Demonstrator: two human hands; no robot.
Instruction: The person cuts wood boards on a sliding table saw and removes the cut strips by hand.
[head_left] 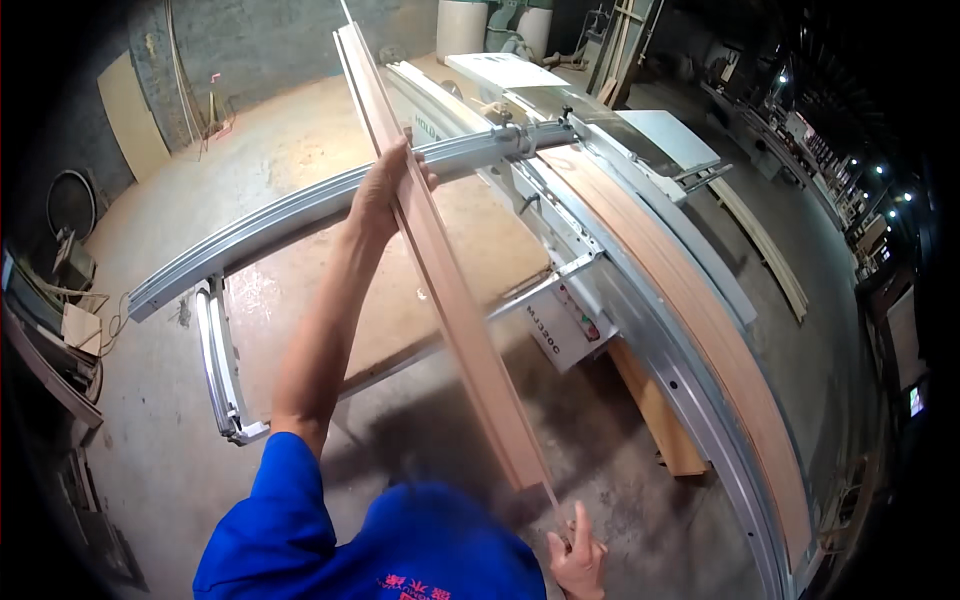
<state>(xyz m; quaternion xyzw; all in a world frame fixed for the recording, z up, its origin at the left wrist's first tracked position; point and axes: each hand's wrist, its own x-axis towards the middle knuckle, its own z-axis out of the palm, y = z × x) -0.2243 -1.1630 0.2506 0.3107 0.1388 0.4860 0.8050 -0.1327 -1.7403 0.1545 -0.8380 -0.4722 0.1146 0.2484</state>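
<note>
My left hand (pixel 383 190) is wrapped round a long, pale reddish wooden board (pixel 450 285) with a grooved profile, gripping its upper half. The board slants from the far upper left down toward my right side, above a sliding table saw (pixel 600 235). A thin pale strip (pixel 553 503) sticks out of the board's lower end, and a thin tip also shows beyond its far end. Down at the lower right, my right hand (pixel 580 560) is closed about that strip, which runs between thumb and index finger; the exact contact is hard to make out.
A long aluminium fence (pixel 250 235) crosses the saw's side table (pixel 300 270). Another wooden board (pixel 650 255) lies along the saw's length. A yellowish plank (pixel 660 415) sits below the machine. Long strips (pixel 765 250) lie on the right, and a panel (pixel 133 115) leans on the wall.
</note>
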